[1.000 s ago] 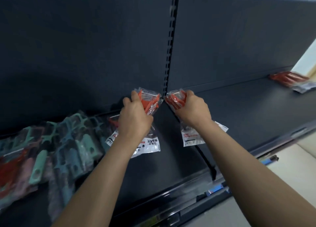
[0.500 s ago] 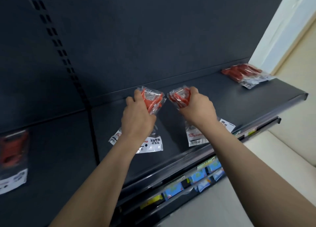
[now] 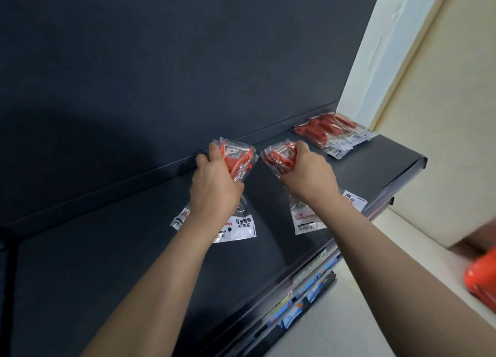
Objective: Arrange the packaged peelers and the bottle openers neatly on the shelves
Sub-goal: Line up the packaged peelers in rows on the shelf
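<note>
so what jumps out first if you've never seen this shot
Two bare hands meet mid-frame: the left hand grips a bunch of packaged red peelers and the right hand grips a second bunch, both at the dark shelf. Farther right, near the shelf's end, a row of red packets lies flat. A blurred orange thing shows at the lower right edge.

Shelf (image 3: 389, 168): peeler pile (image 3: 330, 133) at back right corner; left bundle (image 3: 236, 159) and right bundle (image 3: 279, 159) side by side nearer middle.
</note>
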